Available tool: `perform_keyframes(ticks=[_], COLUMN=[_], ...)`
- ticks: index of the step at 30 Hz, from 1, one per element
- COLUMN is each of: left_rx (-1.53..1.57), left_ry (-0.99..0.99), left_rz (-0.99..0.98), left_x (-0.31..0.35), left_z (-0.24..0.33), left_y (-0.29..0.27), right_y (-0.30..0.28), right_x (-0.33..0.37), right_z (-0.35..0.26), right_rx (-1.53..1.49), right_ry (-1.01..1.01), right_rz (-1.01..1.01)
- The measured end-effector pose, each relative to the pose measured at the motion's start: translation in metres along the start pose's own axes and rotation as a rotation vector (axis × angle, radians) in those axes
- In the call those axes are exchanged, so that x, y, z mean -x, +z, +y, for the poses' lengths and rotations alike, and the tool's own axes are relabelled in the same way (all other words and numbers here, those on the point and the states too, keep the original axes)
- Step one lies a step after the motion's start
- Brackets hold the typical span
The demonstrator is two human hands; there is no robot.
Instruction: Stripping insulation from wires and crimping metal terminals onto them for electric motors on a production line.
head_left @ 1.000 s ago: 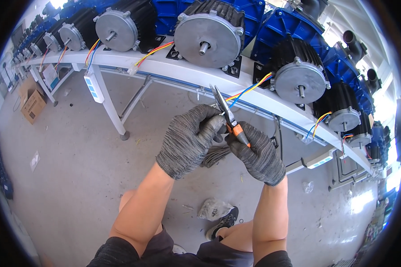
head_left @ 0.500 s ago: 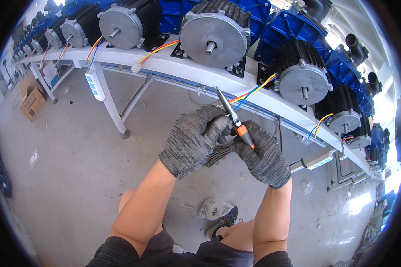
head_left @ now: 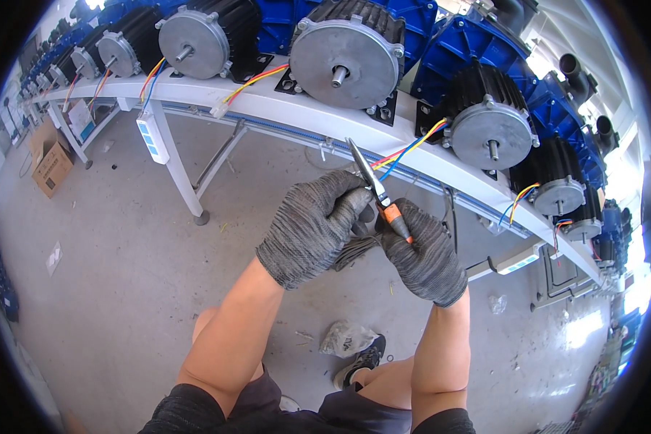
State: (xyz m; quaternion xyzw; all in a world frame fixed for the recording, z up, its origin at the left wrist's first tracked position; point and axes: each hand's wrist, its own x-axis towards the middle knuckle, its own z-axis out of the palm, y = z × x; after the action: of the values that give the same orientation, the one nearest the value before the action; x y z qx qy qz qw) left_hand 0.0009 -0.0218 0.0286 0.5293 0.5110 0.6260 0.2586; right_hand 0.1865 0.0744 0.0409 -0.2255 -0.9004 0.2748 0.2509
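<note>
Both my hands wear dark grey knitted gloves and are close together in front of the white bench frame. In my right hand (head_left: 425,253) is a pair of long-nosed pliers (head_left: 392,215) with orange-and-black handles, its jaws pointing up and left. My left hand (head_left: 311,228) is closed in a pinch beside the jaws; whatever lies between its fingertips is mostly hidden. Red, yellow and blue wires (head_left: 421,142) come from a motor (head_left: 490,136) with a grey end plate and run down behind the pliers, near my left fingertips.
A row of motors (head_left: 346,65) with blue housings lines the white bench (head_left: 253,98). White-and-blue power strips (head_left: 152,139) hang off its frame. A cardboard box (head_left: 51,160) stands on the floor at left. By my shoe (head_left: 369,356) lies a clear plastic bag (head_left: 346,338).
Almost nothing differs. My hands and the pliers keep their hold, with only a very slight shift; the wires sit slightly higher.
</note>
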Motion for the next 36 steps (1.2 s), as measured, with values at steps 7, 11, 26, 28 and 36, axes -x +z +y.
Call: perform_keyframes(ticks=[7, 11, 26, 28, 36], left_rx=[0.022, 0.022, 0.118, 0.138, 0.167], left_ry=[0.013, -0.015, -0.069, -0.073, -0.107], left_rz=[-0.001, -0.011, 0.003, 0.003, 0.000], left_x=[0.000, 0.000, -0.002, -0.001, -0.002], left_z=[-0.001, 0.004, 0.000, -0.002, -0.009], left_y=[0.001, 0.002, -0.002, -0.003, 0.001], right_y=[0.003, 0.003, -0.004, -0.017, -0.011], right_x=[0.003, 0.003, 0.011, 0.015, 0.006], right_z=[0.001, 0.000, 0.033, 0.038, 0.014], right_rx=[0.005, -0.003, -0.404, -0.427, -0.531], right_ry=[0.033, 0.036, 0.112, 0.259, 0.055], right_rz=[0.020, 0.014, -0.091, -0.203, 0.414])
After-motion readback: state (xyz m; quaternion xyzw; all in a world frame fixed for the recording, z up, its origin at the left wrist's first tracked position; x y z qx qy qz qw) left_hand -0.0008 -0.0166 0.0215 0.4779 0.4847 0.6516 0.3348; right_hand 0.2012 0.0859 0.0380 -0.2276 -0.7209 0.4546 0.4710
